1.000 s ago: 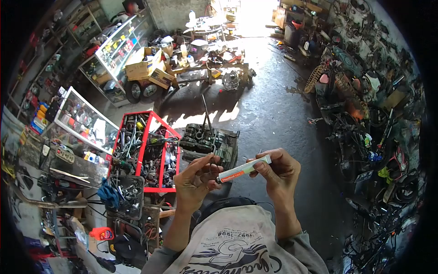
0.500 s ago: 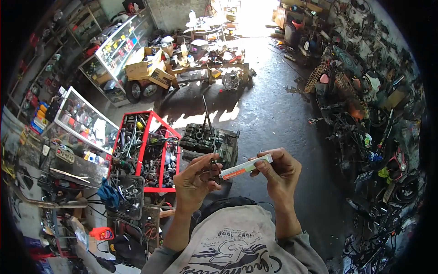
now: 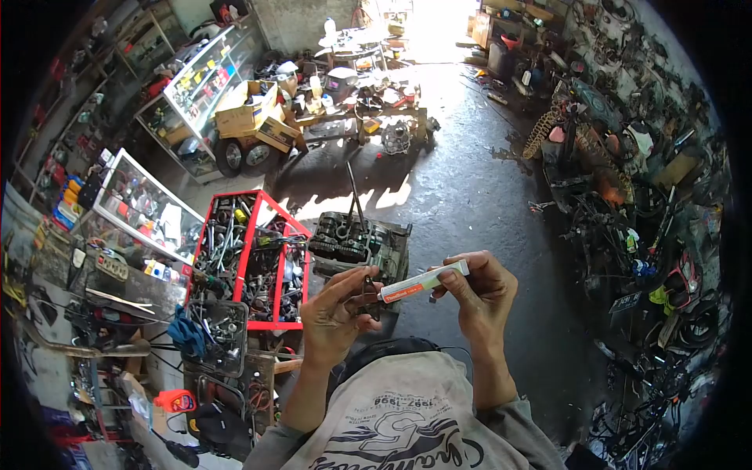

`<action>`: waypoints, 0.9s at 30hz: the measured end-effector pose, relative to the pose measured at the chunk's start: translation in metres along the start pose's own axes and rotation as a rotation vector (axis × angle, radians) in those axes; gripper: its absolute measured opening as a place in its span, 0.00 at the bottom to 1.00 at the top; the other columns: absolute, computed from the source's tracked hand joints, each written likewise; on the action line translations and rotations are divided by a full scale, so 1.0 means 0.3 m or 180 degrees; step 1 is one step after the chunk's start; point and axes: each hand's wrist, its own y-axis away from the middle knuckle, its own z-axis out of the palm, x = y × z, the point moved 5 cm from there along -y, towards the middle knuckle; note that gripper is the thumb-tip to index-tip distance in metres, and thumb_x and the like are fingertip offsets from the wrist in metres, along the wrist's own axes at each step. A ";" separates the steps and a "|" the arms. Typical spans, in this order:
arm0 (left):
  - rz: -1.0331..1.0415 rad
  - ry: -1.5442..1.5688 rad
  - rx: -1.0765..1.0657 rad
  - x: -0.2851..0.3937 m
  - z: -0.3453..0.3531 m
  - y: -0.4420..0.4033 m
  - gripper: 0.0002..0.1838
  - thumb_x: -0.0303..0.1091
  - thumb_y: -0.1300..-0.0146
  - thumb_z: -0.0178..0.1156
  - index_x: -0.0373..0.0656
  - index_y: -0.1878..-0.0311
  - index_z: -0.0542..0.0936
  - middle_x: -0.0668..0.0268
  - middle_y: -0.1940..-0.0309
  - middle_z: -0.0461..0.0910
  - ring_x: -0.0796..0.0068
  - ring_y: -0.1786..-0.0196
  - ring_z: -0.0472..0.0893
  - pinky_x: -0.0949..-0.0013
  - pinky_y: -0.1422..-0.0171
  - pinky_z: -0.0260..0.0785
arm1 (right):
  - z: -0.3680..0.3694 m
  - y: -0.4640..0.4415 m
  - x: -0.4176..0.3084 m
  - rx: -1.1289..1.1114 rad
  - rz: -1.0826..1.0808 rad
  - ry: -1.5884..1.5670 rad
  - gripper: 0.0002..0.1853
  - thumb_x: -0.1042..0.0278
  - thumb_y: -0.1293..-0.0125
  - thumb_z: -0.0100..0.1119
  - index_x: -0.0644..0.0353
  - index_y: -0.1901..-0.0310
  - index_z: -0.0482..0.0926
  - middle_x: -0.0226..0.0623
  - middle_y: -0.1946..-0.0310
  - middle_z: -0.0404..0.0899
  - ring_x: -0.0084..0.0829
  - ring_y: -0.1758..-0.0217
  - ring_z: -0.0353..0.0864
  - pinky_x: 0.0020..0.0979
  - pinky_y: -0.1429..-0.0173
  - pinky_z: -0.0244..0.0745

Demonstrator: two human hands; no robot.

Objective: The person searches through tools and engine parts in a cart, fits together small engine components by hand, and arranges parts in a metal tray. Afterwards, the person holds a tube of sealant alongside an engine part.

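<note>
Above my lap, my right hand (image 3: 479,291) grips a white sealant tube (image 3: 423,282) with an orange and green label, thumb pressed on its side. The tube lies nearly level, its narrow end pointing left. That end reaches the fingers of my left hand (image 3: 335,309), which are closed around a small, thin dark part (image 3: 371,298). My fingers cover much of this part, so its kind is unclear. Whether the tube's tip touches it, I cannot tell. Just beyond both hands stands a dark metal engine (image 3: 352,243) with a rod sticking up from it.
A red-framed tool rack (image 3: 254,266) full of tools stands to the left, with a metal tray (image 3: 227,337) of small parts and a blue rag (image 3: 186,332) near it. Motorcycle parts (image 3: 627,196) pile along the right wall. A cardboard box (image 3: 247,113) is farther back.
The dark part in my left hand has turned and looks narrower. The tube has shifted slightly, with its label turned a little. Both hands stay in nearly the same place.
</note>
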 end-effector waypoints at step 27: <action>0.0044 -0.0294 0.0020 -0.029 0.002 0.001 0.35 0.30 0.53 0.72 0.32 0.41 0.70 0.52 0.43 0.70 0.64 0.51 0.80 0.73 0.54 0.81 | 0.019 -0.037 -0.004 0.0098 -0.0163 -0.0105 0.07 0.79 0.40 0.62 0.71 0.61 0.76 0.40 0.69 0.80 0.24 0.69 0.79 0.23 0.66 0.77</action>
